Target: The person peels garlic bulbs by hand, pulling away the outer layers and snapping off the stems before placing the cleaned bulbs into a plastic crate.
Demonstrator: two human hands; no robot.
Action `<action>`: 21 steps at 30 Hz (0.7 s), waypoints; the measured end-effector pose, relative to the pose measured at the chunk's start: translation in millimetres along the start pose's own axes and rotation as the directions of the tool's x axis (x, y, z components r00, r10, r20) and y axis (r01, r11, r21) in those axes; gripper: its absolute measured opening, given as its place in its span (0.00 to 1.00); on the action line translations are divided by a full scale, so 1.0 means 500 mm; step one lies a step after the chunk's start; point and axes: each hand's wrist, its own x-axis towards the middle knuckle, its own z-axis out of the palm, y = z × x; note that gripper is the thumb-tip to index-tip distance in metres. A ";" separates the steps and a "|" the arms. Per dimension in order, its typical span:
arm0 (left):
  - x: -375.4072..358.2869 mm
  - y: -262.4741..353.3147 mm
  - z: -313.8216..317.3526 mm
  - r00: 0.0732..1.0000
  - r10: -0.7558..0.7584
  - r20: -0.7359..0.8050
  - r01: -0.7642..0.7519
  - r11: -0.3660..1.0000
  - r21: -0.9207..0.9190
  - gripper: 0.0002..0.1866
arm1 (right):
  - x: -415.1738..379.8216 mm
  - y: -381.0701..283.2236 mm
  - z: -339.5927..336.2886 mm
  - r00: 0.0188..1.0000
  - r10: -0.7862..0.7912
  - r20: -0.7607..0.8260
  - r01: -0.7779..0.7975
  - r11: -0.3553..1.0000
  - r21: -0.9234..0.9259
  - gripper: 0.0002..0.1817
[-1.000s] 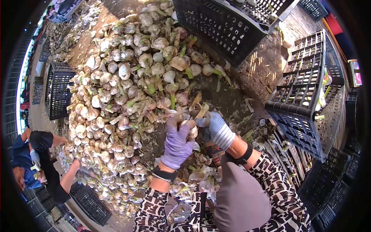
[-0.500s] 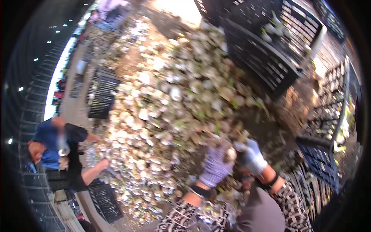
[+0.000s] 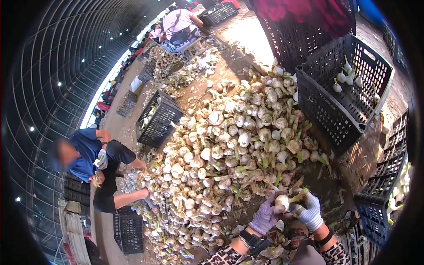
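My left hand [image 3: 266,216], in a pale purple glove, is closed around a garlic bulb [image 3: 282,202] whose stem points right. Close beside the bulb is my right hand [image 3: 312,213], in a white and blue striped glove. Its fingers curl in below the stem; whatever they grip is hidden. Beyond both hands spreads a big heap of garlic bulbs [image 3: 221,145], many with stems and dry skins. Loose skins lie around my wrists.
A black crate [image 3: 331,106] with a few white bulbs stands at upper right. Another crate [image 3: 373,216] at right holds trimmed garlic. Left of the heap are a crate [image 3: 160,121] and a seated co-worker [image 3: 95,150]. A person in pink [image 3: 179,24] sits farther back.
The view has tilted up and shifted left, so the heap and crates appear moved. Both hands stay close together at the garlic bulb, which now shows clearly with its stem to the right.
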 end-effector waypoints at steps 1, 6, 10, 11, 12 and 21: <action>-0.001 0.003 0.000 1.000 -0.005 0.019 0.005 1.000 0.026 0.30 | -0.004 -0.006 0.001 0.988 0.154 -0.012 -0.150 0.973 0.178 0.26; -0.006 0.017 0.022 0.990 0.134 0.054 -0.140 0.813 0.565 0.34 | 0.007 0.009 -0.005 0.962 0.272 0.026 -0.261 0.888 0.379 0.28; -0.008 0.014 0.047 0.904 0.408 0.128 -0.355 0.549 0.756 0.31 | 0.006 0.017 0.002 0.919 0.394 0.029 -0.340 0.749 0.568 0.24; -0.016 0.025 0.048 0.953 0.304 -0.001 -0.223 0.701 0.677 0.29 | 0.004 0.016 0.000 0.934 0.357 0.012 -0.321 0.824 0.468 0.22; -0.025 0.040 0.057 0.979 0.170 -0.114 -0.077 0.823 0.563 0.27 | -0.002 0.016 -0.003 0.946 0.323 -0.003 -0.301 0.884 0.358 0.20; -0.018 0.020 0.020 0.987 -0.156 -0.049 0.162 0.968 0.191 0.39 | 0.012 0.006 -0.021 0.965 0.165 0.206 -0.218 0.938 0.268 0.13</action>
